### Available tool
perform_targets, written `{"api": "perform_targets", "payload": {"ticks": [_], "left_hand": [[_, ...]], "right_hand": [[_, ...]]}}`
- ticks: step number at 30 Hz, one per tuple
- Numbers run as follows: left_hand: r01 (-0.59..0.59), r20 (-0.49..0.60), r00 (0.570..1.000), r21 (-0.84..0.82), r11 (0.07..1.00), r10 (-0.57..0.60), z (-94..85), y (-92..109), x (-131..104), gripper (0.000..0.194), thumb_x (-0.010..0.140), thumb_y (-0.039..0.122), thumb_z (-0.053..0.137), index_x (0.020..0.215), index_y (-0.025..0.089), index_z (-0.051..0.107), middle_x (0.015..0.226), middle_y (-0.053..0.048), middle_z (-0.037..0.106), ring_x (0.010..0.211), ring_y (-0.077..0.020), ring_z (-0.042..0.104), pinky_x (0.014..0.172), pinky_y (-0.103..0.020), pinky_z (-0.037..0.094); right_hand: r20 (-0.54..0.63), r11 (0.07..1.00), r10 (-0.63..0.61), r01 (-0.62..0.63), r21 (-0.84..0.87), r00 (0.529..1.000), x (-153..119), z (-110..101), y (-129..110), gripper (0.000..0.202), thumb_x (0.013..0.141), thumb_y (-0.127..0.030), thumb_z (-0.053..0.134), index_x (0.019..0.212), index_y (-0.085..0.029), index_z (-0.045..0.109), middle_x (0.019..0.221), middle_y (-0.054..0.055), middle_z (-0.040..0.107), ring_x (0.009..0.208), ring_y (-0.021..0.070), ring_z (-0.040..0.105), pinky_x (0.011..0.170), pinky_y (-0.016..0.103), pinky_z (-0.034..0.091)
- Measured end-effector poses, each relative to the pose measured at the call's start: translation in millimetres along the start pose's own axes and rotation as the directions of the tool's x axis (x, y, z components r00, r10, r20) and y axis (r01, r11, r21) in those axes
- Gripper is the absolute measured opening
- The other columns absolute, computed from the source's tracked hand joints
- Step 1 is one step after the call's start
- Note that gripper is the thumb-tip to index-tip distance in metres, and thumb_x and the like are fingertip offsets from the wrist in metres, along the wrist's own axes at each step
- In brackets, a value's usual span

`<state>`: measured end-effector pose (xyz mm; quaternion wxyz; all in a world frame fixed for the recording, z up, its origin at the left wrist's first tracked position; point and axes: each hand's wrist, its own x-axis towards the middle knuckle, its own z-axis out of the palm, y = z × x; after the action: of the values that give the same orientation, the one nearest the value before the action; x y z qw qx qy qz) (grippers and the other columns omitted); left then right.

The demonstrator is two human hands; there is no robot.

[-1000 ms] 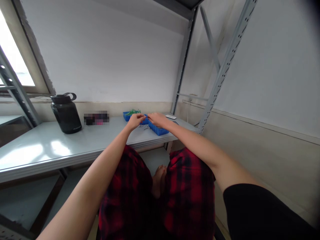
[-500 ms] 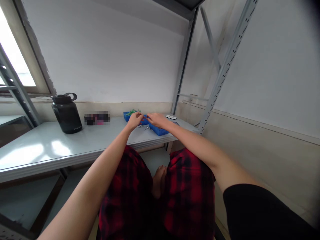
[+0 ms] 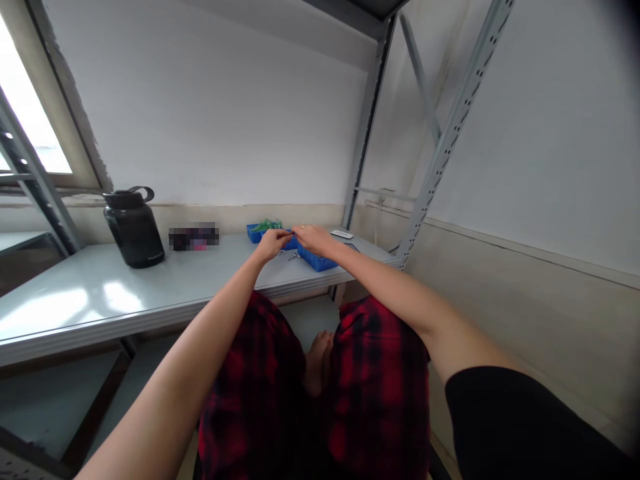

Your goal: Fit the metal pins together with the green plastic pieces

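Note:
My left hand (image 3: pixel 273 243) and my right hand (image 3: pixel 312 239) meet at the fingertips above the table, both closed in a pinch. Whatever lies between the fingers is too small to make out. Beneath my right hand is a blue tray (image 3: pixel 320 264), partly covered by it. Behind my left hand sits another blue tray (image 3: pixel 254 236) holding green pieces (image 3: pixel 267 225). Small metal tools (image 3: pixel 295 256), which look like scissors or tweezers, lie on the table below the hands.
The grey table (image 3: pixel 200 273) carries a large dark bottle (image 3: pixel 134 230) at the left and a blurred-out item (image 3: pixel 194 237) beside it. A white flat object (image 3: pixel 342 234) lies at the right, near a metal shelf post (image 3: pixel 373 120).
My left hand has lowered slightly and its fingers have come closer to those of my right hand. My right hand has barely moved.

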<state>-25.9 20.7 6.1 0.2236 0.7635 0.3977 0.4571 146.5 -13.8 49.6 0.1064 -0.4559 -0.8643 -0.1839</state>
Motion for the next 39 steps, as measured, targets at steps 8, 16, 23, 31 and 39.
{"api": "perform_targets", "payload": {"ticks": [8,16,23,31,39], "left_hand": [[0.099,-0.012,0.995,-0.125,0.987,-0.101,0.0,1.3,-1.5,0.026,0.079,0.025,0.069,0.101,0.011,0.073,0.065,-0.004,0.066,0.059,-0.0164,0.058,0.057,-0.027,0.047],[0.089,-0.035,0.995,-0.049,0.995,-0.09,-3.2,-1.2,-1.6,0.022,0.079,0.035,0.069,0.071,0.015,0.072,0.06,-0.003,0.063,0.057,-0.0158,0.055,0.055,-0.027,0.042],[0.139,-0.089,0.986,-0.016,0.99,-0.14,-3.9,-0.3,-2.4,0.018,0.08,0.031,0.067,0.075,0.015,0.074,0.061,-0.003,0.064,0.058,-0.0165,0.055,0.057,-0.028,0.041],[0.135,-0.057,0.989,-0.028,0.99,-0.136,-4.4,-0.1,-3.0,0.02,0.078,0.034,0.068,0.072,0.016,0.07,0.061,-0.002,0.063,0.058,-0.0162,0.055,0.058,-0.028,0.042],[0.166,-0.079,0.982,-0.093,0.982,-0.173,-3.9,2.8,-2.6,0.018,0.076,0.034,0.068,0.073,0.016,0.068,0.062,-0.002,0.063,0.058,-0.0166,0.056,0.058,-0.029,0.044]], "right_hand": [[0.017,1.0,-0.017,0.018,-0.023,1.0,1.8,7.8,11.8,0.027,0.103,-0.023,0.04,0.117,-0.016,0.062,0.108,0.013,0.072,0.091,0.0221,0.066,0.068,0.026,0.042],[0.005,0.998,0.067,-0.067,-0.016,0.998,5.1,12.9,18.1,0.029,0.103,-0.026,0.037,0.113,-0.018,0.062,0.108,0.013,0.072,0.085,0.0214,0.065,0.066,0.027,0.041],[0.007,0.994,0.107,-0.107,-0.035,0.994,4.8,16.0,21.2,0.031,0.103,-0.029,0.034,0.113,-0.018,0.062,0.106,0.013,0.072,0.082,0.0226,0.064,0.064,0.029,0.039],[0.049,0.991,0.131,-0.13,-0.039,0.99,3.7,13.7,20.0,0.03,0.103,-0.027,0.035,0.114,-0.018,0.061,0.108,0.014,0.071,0.083,0.0223,0.065,0.066,0.028,0.04],[0.023,0.991,0.133,-0.133,-0.018,0.991,1.4,8.7,15.8,0.031,0.103,-0.026,0.034,0.115,-0.017,0.061,0.106,0.014,0.072,0.082,0.0225,0.065,0.065,0.028,0.04]]}}
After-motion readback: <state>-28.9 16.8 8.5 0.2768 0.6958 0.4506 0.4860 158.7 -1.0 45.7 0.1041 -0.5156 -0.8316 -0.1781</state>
